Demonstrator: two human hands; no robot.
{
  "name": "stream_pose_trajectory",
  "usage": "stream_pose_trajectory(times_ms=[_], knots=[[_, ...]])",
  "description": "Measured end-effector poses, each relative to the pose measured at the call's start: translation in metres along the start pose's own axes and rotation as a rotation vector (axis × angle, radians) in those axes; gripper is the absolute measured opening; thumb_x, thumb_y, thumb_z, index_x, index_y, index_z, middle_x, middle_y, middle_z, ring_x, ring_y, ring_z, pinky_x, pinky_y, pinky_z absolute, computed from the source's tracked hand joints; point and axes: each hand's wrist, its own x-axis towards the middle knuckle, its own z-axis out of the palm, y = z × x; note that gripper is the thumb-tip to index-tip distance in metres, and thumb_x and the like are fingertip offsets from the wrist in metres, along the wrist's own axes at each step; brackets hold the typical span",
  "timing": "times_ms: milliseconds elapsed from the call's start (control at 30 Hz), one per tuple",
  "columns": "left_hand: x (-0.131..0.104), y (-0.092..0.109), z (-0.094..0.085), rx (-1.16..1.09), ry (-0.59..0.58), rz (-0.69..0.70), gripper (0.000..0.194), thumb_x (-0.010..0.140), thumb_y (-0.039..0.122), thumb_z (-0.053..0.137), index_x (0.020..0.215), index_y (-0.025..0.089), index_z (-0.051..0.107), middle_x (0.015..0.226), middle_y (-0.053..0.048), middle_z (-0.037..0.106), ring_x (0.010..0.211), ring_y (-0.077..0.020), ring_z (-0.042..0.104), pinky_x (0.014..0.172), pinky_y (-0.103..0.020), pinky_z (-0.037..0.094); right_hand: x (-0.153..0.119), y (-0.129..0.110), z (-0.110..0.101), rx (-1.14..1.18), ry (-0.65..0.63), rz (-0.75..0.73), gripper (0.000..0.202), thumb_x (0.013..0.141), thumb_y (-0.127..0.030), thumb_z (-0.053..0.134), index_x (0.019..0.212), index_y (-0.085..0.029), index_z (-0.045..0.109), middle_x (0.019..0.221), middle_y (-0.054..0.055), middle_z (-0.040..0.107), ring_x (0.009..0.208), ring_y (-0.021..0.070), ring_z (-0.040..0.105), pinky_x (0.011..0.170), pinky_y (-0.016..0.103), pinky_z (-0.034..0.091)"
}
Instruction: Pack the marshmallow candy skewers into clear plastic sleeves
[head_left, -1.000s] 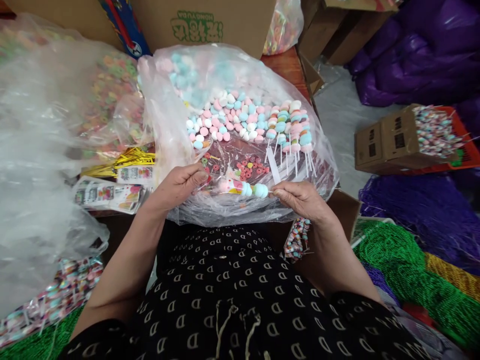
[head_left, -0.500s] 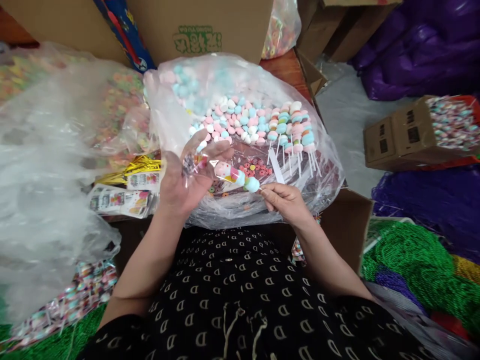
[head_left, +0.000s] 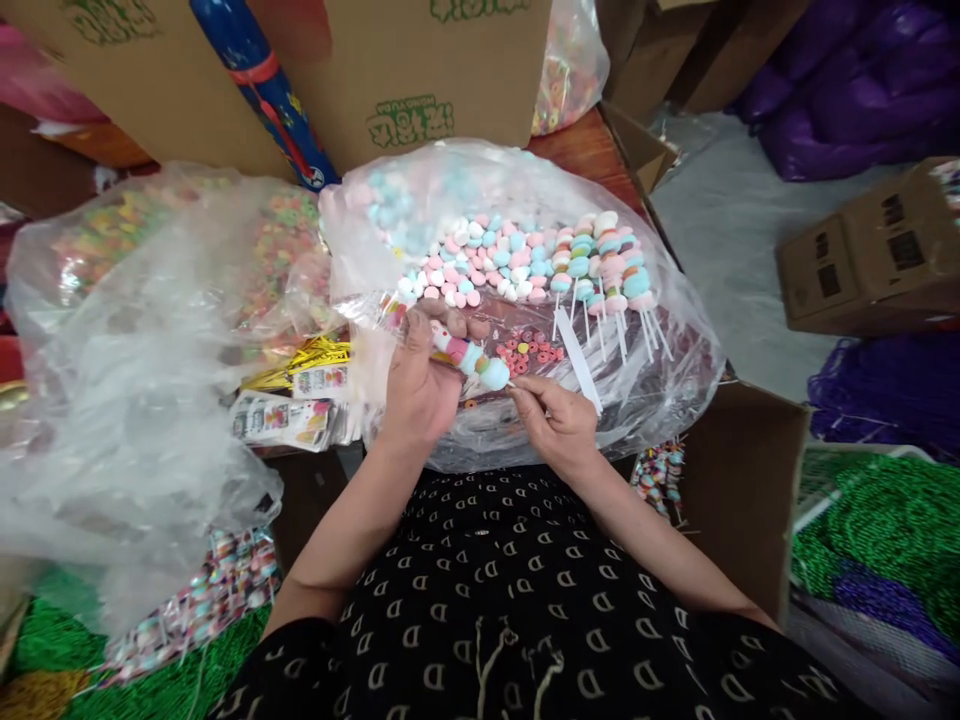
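Note:
A candy skewer [head_left: 491,372] of pastel marshmallows and gummy pieces slants between my hands, its upper part inside a clear printed wrapper. My left hand [head_left: 424,385] is closed around the wrapped upper end, fingers curled over it. With thumb and forefinger, my right hand [head_left: 559,415] pinches the stick at the lower end. Behind them, loose marshmallows [head_left: 465,262] in pink, blue and white lie on a clear plastic bag [head_left: 660,390]. Red gummy rings [head_left: 523,352] sit just beyond the skewer. Several assembled skewers [head_left: 604,262] lie to the right, near a white strip [head_left: 577,360].
Printed packets [head_left: 281,420] and gold ties [head_left: 311,358] lie left of my left hand. Beyond is a bag of gummy rings [head_left: 112,235]. A cardboard box [head_left: 420,60] stands at the back, an open one [head_left: 750,490] at the right. Green bead strands [head_left: 885,520] are at far right.
My left hand has gone from spread fingers to closing around the skewer's wrapped end. My right hand still pinches the stick. The whole view has shifted, so things appear further right and lower.

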Motion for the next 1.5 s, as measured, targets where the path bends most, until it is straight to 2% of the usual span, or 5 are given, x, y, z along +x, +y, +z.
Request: stream_pose_trajectory(times_ms=[400, 633, 933, 1233, 1500], knots=[[-0.004, -0.013, 0.000, 0.014, -0.038, -0.089, 0.032, 0.094, 0.053, 0.071, 0.087, 0.024, 0.059, 0.075, 0.002, 0.061, 0.088, -0.0168, 0.072, 0.078, -0.030, 0.060, 0.011, -0.012, 0.011, 0.357, -0.265, 0.339, 0.049, 0.099, -0.066, 0.055, 0.089, -0.022, 0.070, 0.047, -0.009, 0.043, 0.041, 0.0092, 0.040, 0.043, 0.023, 0.036], [0.006, -0.016, -0.007, 0.008, -0.043, -0.057, 0.031, 0.090, 0.049, 0.078, 0.084, 0.021, 0.064, 0.078, 0.001, 0.065, 0.086, -0.0160, 0.072, 0.086, -0.033, 0.061, 0.010, -0.007, 0.011, 0.041, -0.102, 0.087, 0.026, 0.098, -0.047, 0.063, 0.103, -0.024, 0.075, 0.077, 0.002, 0.072, 0.068, 0.0153, 0.065, 0.066, 0.029, 0.053], [-0.001, -0.016, -0.026, 0.051, -0.122, -0.195, 0.051, 0.072, 0.058, 0.090, 0.106, 0.025, 0.070, 0.101, -0.006, 0.078, 0.106, -0.0234, 0.075, 0.080, -0.033, 0.061, 0.007, -0.005, 0.019, 0.448, -0.331, 0.397, 0.051, 0.095, -0.070, 0.060, 0.102, -0.023, 0.075, 0.048, -0.009, 0.043, 0.040, 0.0087, 0.035, 0.041, 0.024, 0.032], [0.007, -0.013, -0.012, -0.046, 0.050, -0.065, 0.030, 0.089, 0.040, 0.079, 0.081, 0.022, 0.056, 0.066, 0.007, 0.052, 0.069, -0.0093, 0.062, 0.084, -0.029, 0.060, 0.008, -0.007, 0.025, 0.271, -0.251, 0.260, 0.040, 0.098, -0.060, 0.060, 0.095, -0.023, 0.074, 0.058, -0.005, 0.049, 0.051, 0.0103, 0.044, 0.046, 0.025, 0.034], [0.010, -0.017, -0.023, -0.010, 0.074, -0.058, 0.025, 0.092, 0.042, 0.077, 0.087, 0.023, 0.061, 0.070, 0.006, 0.057, 0.072, -0.0104, 0.065, 0.084, -0.030, 0.060, 0.009, -0.004, 0.021, 0.159, -0.250, 0.194, 0.031, 0.099, -0.052, 0.061, 0.108, -0.024, 0.071, 0.060, -0.005, 0.058, 0.053, 0.0123, 0.053, 0.057, 0.028, 0.048]])
